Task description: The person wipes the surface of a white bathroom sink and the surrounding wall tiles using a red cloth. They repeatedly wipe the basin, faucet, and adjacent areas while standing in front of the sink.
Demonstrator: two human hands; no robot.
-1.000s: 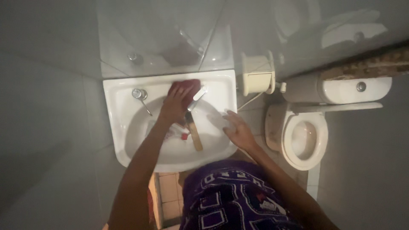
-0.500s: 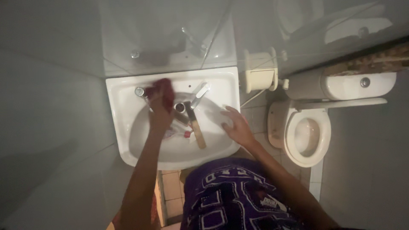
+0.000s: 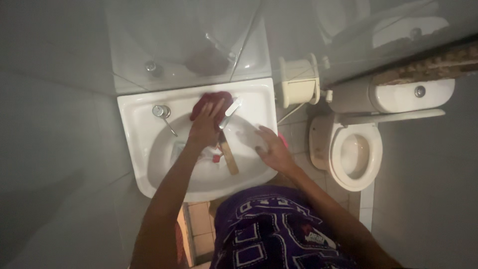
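White sink: left hand presses red cloth in its grip; right hand spread on rim.

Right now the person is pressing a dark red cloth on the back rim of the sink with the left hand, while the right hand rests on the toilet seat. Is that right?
Not quite. The right hand rests on the right rim of the sink, not on the toilet seat, which stands apart to the right. The head view shows it. The left hand does press the dark red cloth on the sink's back rim.
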